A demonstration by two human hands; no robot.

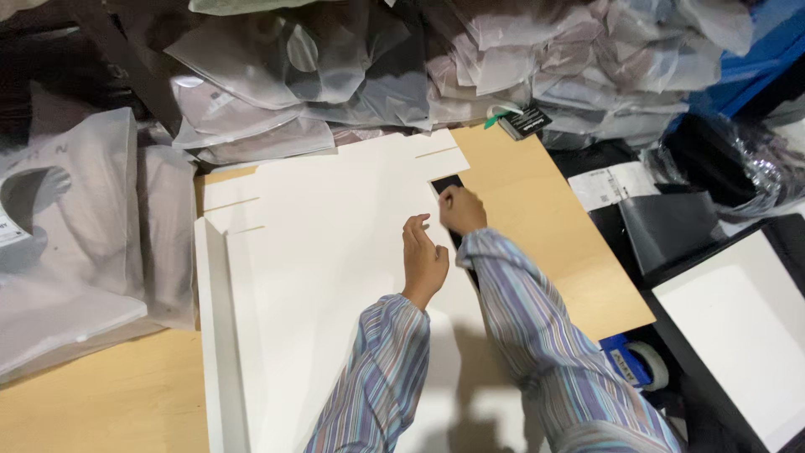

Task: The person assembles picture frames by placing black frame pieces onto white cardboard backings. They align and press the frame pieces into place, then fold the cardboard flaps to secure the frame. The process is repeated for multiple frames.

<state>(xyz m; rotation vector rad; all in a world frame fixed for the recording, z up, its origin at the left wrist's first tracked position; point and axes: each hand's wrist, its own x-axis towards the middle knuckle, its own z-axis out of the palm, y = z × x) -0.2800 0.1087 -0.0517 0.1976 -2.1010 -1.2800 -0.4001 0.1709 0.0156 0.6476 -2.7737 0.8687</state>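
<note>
A large flat white cardboard box blank point(319, 252) lies unfolded on a light wooden table point(537, 210), its left side flap creased upward. My left hand point(423, 260) rests on the white sheet near its right edge, fingers together and pointing away. My right hand point(459, 210) is curled at that same edge, pinching a small black piece point(446, 182) that shows under the cardboard. Both arms wear striped sleeves.
Piles of garments in frosted plastic bags point(335, 75) crowd the table's far side and left. A black hang tag point(524, 123) lies at the back. To the right stand black boxes with a white panel point(738, 327), and a blue tape dispenser point(637, 365).
</note>
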